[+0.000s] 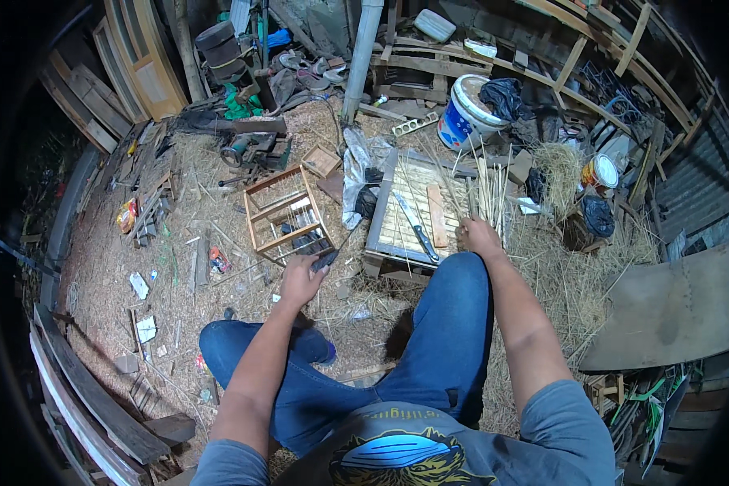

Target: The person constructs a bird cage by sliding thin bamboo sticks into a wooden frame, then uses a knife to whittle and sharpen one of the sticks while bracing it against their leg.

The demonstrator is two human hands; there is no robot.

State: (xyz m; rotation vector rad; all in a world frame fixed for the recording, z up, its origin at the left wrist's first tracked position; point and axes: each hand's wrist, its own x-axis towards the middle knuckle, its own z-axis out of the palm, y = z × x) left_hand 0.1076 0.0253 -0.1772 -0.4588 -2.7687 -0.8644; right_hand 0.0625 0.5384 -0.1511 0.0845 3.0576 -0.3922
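Observation:
My left hand (pixel 301 279) is closed around a dark, narrow object (pixel 325 260) in front of the wooden frame (pixel 287 212); its exact kind is hard to make out. Beyond my right knee, my right hand (pixel 481 237) has its fingers closed on thin straw-coloured sticks (pixel 454 182) at the right edge of a low slatted stand (pixel 389 174). On the stand lie a knife (pixel 415 227) with a black handle and a flat wooden piece (pixel 436 215). More long pale strips (pixel 496 194) lean beside my right hand.
A white and blue bucket (pixel 464 113) stands behind the stand, near a grey post (pixel 362 61). Heaped straw (pixel 563 182) and a curved board (pixel 672 312) lie to the right. Shavings and scraps cover the floor; planks (pixel 97 405) lie at lower left.

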